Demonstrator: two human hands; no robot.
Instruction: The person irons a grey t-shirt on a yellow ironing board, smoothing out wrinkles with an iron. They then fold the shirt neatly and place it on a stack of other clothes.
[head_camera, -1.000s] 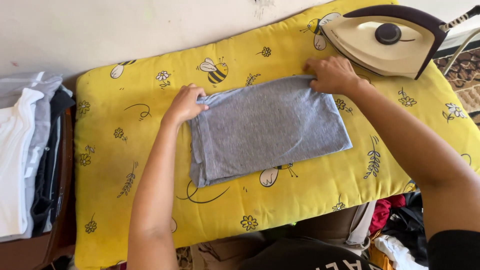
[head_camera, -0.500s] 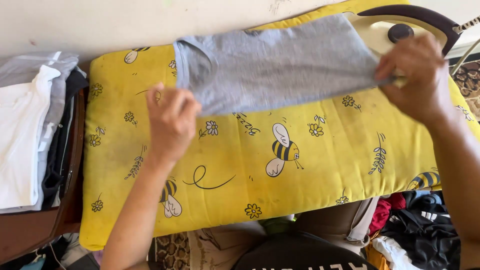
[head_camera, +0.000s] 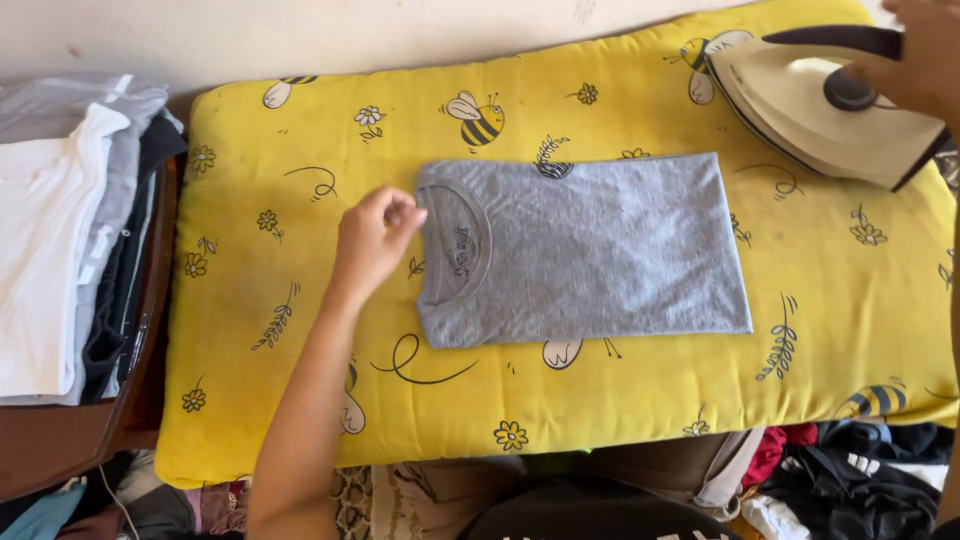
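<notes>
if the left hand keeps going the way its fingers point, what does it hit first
The left hand points right, fingertips at the collar edge of the folded grey t-shirt. Going straight on, it would likely slide onto that shirt first; height above the cloth is hard to judge.

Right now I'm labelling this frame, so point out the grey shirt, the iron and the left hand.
grey shirt (head_camera: 600, 250): head view, middle of the folded fabric.
iron (head_camera: 800, 110): head view, cream body.
left hand (head_camera: 372, 243): head view, back of the hand.

bright daylight | soft shadows | sharp focus | no glare
</notes>
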